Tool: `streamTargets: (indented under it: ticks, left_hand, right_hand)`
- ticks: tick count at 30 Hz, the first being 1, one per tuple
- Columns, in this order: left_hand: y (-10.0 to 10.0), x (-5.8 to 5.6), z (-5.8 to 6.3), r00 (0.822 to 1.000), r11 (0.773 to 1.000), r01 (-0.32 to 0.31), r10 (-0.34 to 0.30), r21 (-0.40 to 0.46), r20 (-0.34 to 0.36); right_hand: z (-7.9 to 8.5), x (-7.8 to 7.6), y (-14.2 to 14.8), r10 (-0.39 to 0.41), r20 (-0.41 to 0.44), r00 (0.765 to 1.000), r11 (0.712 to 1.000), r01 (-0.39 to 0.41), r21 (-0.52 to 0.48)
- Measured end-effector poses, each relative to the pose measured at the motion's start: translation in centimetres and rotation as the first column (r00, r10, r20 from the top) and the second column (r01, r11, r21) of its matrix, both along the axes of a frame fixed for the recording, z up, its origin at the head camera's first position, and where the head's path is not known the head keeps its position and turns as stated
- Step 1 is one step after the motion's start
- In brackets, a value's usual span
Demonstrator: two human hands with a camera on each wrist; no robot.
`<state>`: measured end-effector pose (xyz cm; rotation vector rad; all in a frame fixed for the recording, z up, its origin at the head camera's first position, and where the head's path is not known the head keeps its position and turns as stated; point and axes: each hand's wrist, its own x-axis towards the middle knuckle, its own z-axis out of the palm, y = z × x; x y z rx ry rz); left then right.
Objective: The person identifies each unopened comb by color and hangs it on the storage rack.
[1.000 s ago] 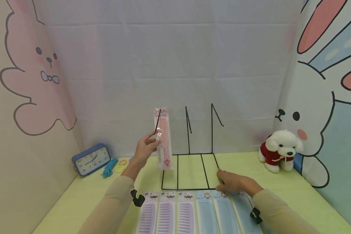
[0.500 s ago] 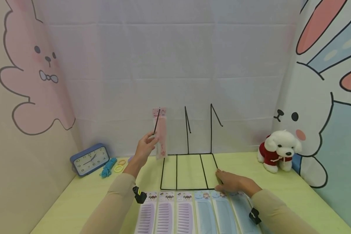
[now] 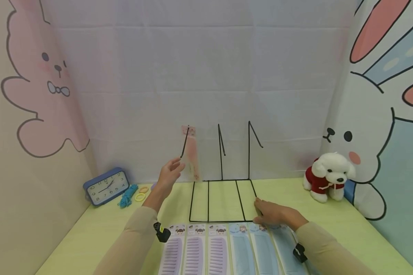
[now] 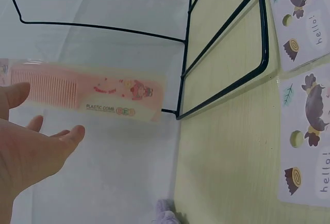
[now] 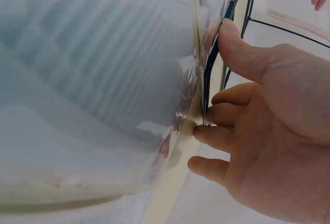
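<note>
Hung on left hook [image 3: 184, 142] of black wire rack [image 3: 208, 200], above back edge of yellow-green worktop [image 3: 72, 236]: clear-packeted pink plastic comb [image 3: 192, 152] | bare left hand [image 3: 169, 175]: loosely spread, holding nothing, beside hook tip | bare right hand [image 3: 275, 214]: gripping rack's right side | best: brace rack, back left fingers clear of hook, avoid jostling comb

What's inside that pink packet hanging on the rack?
Inside the pink packet is a fine-toothed pink comb. In the left wrist view, the left hand hides a small part of the packet.
</note>
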<state>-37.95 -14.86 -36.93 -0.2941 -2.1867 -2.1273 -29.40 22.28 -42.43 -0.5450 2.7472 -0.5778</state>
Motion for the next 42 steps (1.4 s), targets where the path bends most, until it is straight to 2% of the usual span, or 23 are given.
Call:
streamTargets:
  ticks: [8,12,15,19,22,29,37,39,42]
  left_hand:
    - [-0.4,1.7,0.0,0.998,0.999,0.041,-0.041,0.012,0.036]
    - [-0.9,2.9,-0.1,0.996,0.996,0.086,-0.086,-0.018,0.034]
    - [-1.5,4.0,-0.8,0.994,0.993,0.100,-0.097,-0.058,0.046]
    - [-2.4,5.3,-2.5,0.995,0.987,0.079,-0.069,-0.139,0.074]
    - [-3.0,6.3,-3.6,0.996,0.974,0.058,-0.040,-0.220,0.084]
    - [-3.8,8.7,-4.3,0.990,0.932,0.000,0.053,-0.363,0.134]
    - [-4.7,10.9,-5.9,0.979,0.865,0.084,0.020,-0.494,0.201]
    - [-4.6,11.4,-6.2,0.985,0.825,0.078,0.023,-0.560,0.172]
    - [-4.2,12.6,-6.7,0.995,0.717,0.054,0.019,-0.695,0.097]
  right_hand:
    - [0.1,0.0,0.0,0.007,0.005,1.000,1.000,-0.007,0.012]
    - [0.2,0.0,0.0,0.010,0.007,1.000,1.000,-0.010,0.017]
    - [0.2,-0.1,-0.1,0.018,-0.001,1.000,1.000,-0.018,0.014]
    - [0.0,-0.1,-0.1,0.018,-0.006,1.000,1.000,-0.018,0.013]
    - [0.0,-0.1,-0.1,0.015,0.001,1.000,1.000,-0.015,0.013]
    - [0.1,-0.5,0.1,0.017,-0.001,1.000,1.000,-0.017,0.024]
    - [0.2,-0.1,0.2,0.006,0.023,1.000,1.000,-0.007,0.009]
    - [0.3,-0.2,0.2,0.012,0.019,1.000,1.000,-0.012,0.015]
    - [0.4,-0.2,0.1,0.018,0.018,1.000,1.000,-0.019,0.017]
